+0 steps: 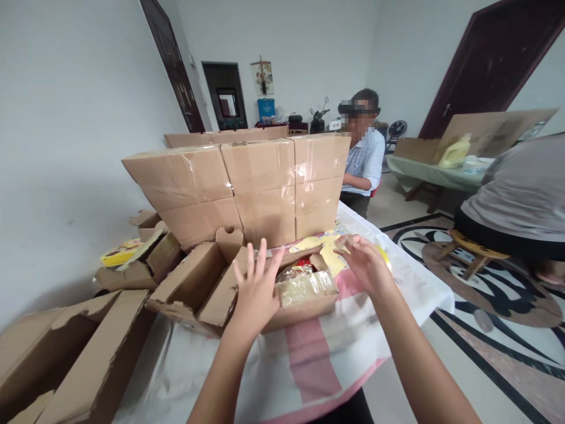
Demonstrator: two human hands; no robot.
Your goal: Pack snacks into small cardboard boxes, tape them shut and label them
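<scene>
Head view. Clock read from the open carton (304,313): it sits on the table (311,359), between both hands, flap glossy with tape or film, clear wrap and a red packet (303,264) inside. Left hand (256,288) at 9, over its left end, fingers spread; contact unclear. Right hand (362,262) at 2, fingers bent, tips close; can't tell if they pinch anything.

Surface: white cloth, pink stripes, yellow printed patch (330,250) at 1. Sealed carton stack (265,188) at 11 to 12, clear tape on it. Empty carton (188,282) at 9, larger open carton (101,353) at 8, yellow box (119,253) between 9 and 10.

Room: white walls, dark doors at 11 and between 1 and 2. Scooter (318,121) at 12, fan (397,129) at 1. Co-worker in pale blue shirt (368,159) at 1. Green-covered table (404,168) with yellow jug (455,152) between 1 and 2. Person in grey (525,176) at 2, on wooden stool (479,242). Patterned floor (507,300) at 3.

Writing: blue marks on the yellow patch, pale lettering on the blue box (266,110) between 11 and 12; both illegible. Brands: none readable.
</scene>
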